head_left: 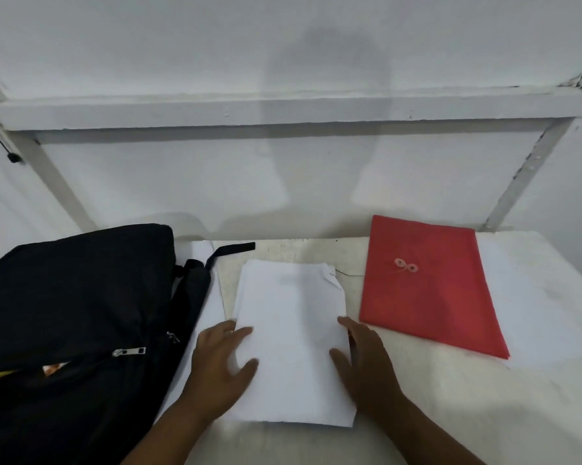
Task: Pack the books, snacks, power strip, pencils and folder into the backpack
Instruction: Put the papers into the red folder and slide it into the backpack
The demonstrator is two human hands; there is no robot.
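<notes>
A black backpack (71, 317) lies on the left of the table, its zipper partly open with something yellow and orange showing inside. A stack of white paper (293, 337) lies in the middle of the table. My left hand (221, 367) rests flat on the stack's left edge with fingers spread. My right hand (363, 360) lies against the stack's right edge, fingers straight. A red folder (427, 290) with a string-and-button clasp lies flat to the right, apart from both hands.
The white table (534, 313) stands against a white wall with a shelf ledge (283, 109) above. A black strap (231, 250) from the backpack trails onto the table behind the paper. White sheets lie under the backpack and under the folder.
</notes>
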